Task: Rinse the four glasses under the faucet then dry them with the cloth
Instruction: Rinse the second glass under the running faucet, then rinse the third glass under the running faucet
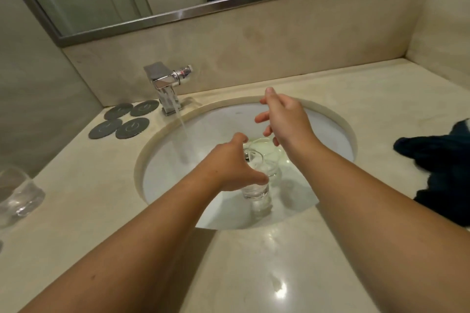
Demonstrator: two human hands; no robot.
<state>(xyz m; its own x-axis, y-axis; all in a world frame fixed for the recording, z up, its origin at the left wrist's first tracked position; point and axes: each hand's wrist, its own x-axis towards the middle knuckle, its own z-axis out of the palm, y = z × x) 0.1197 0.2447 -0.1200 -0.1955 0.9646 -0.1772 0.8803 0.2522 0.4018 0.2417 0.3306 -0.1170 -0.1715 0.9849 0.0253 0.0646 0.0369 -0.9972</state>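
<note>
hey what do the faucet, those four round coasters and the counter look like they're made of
Faucet: polished metal, probably chrome-plated, judging by its mirror-like reflections. Coasters: dark grey and matte with no shine, perhaps felt or rubber; the look leaves it open. Counter: glossy beige stone, likely marble or a lookalike, with faint mottling and a bright light glare.

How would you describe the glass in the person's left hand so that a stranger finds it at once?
Look into the white round sink in the beige counter. Two glasses are in its basin; yours is the nearer glass, the one the left hand grips, with the other glass behind it.
</note>
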